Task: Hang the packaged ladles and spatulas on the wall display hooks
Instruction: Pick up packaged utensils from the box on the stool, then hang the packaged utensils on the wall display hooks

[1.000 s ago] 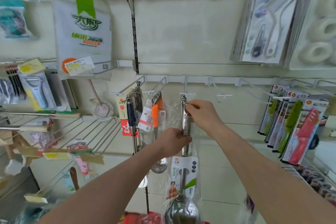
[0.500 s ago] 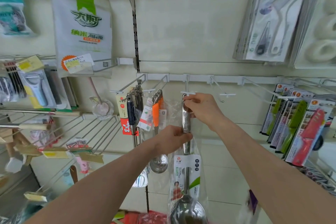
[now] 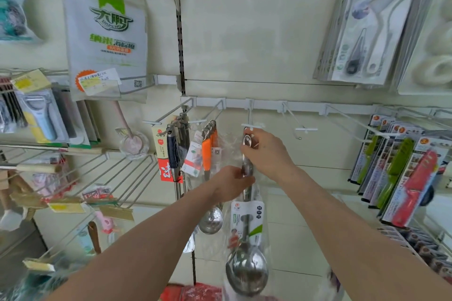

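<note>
Ladle [image 3: 247, 269] edged up to hook [image 3: 252, 126] tip, right hand [image 3: 266, 154] pinching its top, left hand [image 3: 232, 184] gripping lower; eyelet may miss if wrapper bunches.

**Free to the right, crowded to the left**

The tip of the middle hook [image 3: 254, 125] is taken up by the right hand [image 3: 267, 154] and the packaged ladle [image 3: 247, 273]. Its left side is crowded by orange-handled utensils [image 3: 207, 154] (hung just beside). To the right, open wall is left around a bare hook [image 3: 305, 129]; farther right, passage is closed by carded knife packs [image 3: 401, 173].
</note>
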A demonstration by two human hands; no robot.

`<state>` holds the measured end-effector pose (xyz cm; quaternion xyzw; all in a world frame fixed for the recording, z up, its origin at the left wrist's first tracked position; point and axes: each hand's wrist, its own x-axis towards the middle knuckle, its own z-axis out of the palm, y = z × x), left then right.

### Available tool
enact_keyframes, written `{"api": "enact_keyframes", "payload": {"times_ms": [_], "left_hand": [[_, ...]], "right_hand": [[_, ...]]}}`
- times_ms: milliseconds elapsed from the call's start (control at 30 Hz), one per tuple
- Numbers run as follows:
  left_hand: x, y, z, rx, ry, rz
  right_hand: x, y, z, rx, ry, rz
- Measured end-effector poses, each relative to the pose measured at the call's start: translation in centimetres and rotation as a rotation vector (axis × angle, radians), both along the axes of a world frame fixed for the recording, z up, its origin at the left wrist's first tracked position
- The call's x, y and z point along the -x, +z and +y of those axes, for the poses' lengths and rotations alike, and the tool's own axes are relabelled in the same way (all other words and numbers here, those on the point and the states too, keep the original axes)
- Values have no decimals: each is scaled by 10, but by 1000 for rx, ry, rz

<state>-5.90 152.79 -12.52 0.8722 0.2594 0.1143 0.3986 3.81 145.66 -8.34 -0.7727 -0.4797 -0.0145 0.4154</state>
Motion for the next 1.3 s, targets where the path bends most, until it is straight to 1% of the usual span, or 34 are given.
{"api": "enact_keyframes", "payload": {"times_ms": [67,133,267,400,567,900,1033,1133,1200,1300], "left_hand": [[-8,-4,4,1,53,5],[-15,-9,7,-30,98,28],[-20,-16,12,-148,193,98],[-13,-20,23,-253,252,149],[4,-20,30,-235,271,180],[31,-20,29,-204,327,107],[49,-20,32,-181,328,80],[68,-20,39,-173,348,90],[84,-19,46,-175,361,79],[111,-14,57,-222,386,106]], "right_hand": [[0,-2,6,15,-87,-111],[1,-3,11,25,-134,-168],[3,-1,17,51,-180,-221],[0,1,26,78,-227,-228],[-2,-2,36,118,-271,-236],[24,-13,18,93,-302,-229],[43,-27,5,150,-327,-358],[58,-36,0,221,-328,-550],[70,-38,2,239,-299,-644],[92,-39,14,253,-217,-718]]}}
